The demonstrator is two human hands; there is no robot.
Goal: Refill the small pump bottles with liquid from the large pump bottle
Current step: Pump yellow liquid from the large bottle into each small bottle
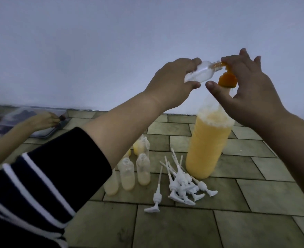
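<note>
A small clear plastic bottle (197, 72) is gripped by the left hand (172, 81), fingers and thumb curled round its body, and is held tilted on its side so that its open neck meets the spout of the orange pump head (227, 80); it looks empty or nearly so. The pump head sits on the tall clear plastic bottle of orange-yellow liquid (208, 145), which stands upright on the tiled worktop (183, 226). The right hand (246, 90) is placed over the pump head, fingers resting on top and thumb hanging free below; whether anything is actually being gripped cannot be told. This arrangement is judged to let one hand press while the other catches the liquid at the spout.

Near the large bottle's base a heap of white plastic pump tops with long dip tubes (181, 187) has been laid, presumably removed so the necks stay open. To the left, a cluster of small uncapped clear bottles (135, 169) stands upright, each partly filled with pale yellow liquid, so filling seems well under way. At far left, another person's hand (44, 119) rests on a dark tray (40, 134).
</note>
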